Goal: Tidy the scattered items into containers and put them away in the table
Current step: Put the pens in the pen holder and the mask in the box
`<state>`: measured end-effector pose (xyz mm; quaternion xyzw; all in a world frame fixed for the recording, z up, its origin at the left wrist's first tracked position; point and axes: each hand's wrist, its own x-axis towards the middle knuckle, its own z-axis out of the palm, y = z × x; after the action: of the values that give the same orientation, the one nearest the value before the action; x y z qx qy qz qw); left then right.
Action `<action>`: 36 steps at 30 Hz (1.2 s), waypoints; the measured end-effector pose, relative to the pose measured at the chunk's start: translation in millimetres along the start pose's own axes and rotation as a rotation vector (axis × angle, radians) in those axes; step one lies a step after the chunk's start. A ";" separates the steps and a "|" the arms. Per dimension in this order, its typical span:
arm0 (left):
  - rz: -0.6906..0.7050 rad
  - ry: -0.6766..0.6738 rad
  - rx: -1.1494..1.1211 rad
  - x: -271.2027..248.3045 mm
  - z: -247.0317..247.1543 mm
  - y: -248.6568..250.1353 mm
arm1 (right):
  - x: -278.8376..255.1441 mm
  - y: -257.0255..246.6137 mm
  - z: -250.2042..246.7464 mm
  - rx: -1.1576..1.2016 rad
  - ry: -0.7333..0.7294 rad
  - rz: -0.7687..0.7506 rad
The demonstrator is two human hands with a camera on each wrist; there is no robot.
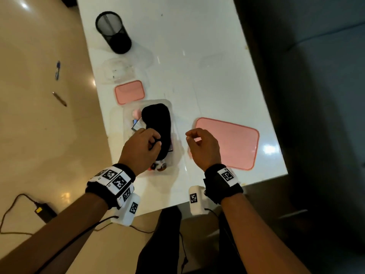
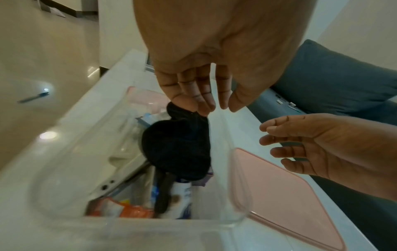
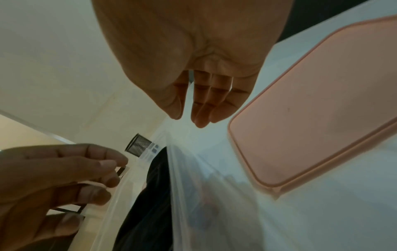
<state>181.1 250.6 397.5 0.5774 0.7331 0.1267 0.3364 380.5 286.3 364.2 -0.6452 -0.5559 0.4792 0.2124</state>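
**Black sock held in clear container on glossy white bench**

Pinched between fingertips of left hand (image 1: 141, 149): a soft, matte black sock (image 1: 158, 127), knit-textured and foot-shaped, draped lengthwise inside a clear rectangular plastic container (image 1: 118, 123) with rounded corners. Grip narrow, closed on the sock's cuff end; in the left wrist view, cuff fabric bunched under the fingertips (image 2: 193, 101). Beneath the sock, crowded together: a white bottle with blue print (image 2: 181, 195), an orange crinkled packet (image 2: 133, 210), a flat white device with small round holes (image 2: 120, 176), a pale pink round thing (image 1: 136, 113) near the far end.

Right hand (image 1: 203, 149) empty, hovering just beside the container's right wall, fingers loosely curled, grip relaxed and part-open, over the near-left corner of a large salmon-pink lid (image 1: 237, 143), flat, matte, rounded-rectangular with a raised rim.

Beyond the container on the bench (image 1: 197, 76): a small pink lid (image 1: 129, 91) of the same shape, nearly touching the container's far edge; then a small clear tub (image 1: 116, 72), faint against the white gloss; then a black wire-mesh pen cup (image 1: 113, 32), cylindrical, standing upright.

On the tan polished floor to the left: a blue pen (image 1: 57, 70), a slim brownish pen (image 1: 59, 98), a black power adapter (image 1: 44, 211) with a looping cable. To the right of the bench, a dark grey upholstered sofa (image 2: 335, 79).
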 end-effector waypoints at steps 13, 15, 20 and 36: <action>0.361 -0.305 -0.018 49.3 221.9 294.0 | -13.6 163.4 -309.5 -0.054 0.199 0.124; 0.416 -0.337 -0.003 58.2 257.8 339.0 | -17.5 193.3 -358.0 -0.073 0.270 0.163; 0.516 -0.407 0.068 77.4 344.2 443.6 | -28.8 259.2 -473.9 -0.073 0.487 0.260; 0.489 -0.565 0.351 79.7 463.0 572.3 | -62.8 364.6 -577.2 -0.034 0.793 0.789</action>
<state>904.4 403.4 355.2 0.7952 0.4636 -0.0876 0.3808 1065.8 271.4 354.1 -0.9385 -0.1575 0.2339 0.1993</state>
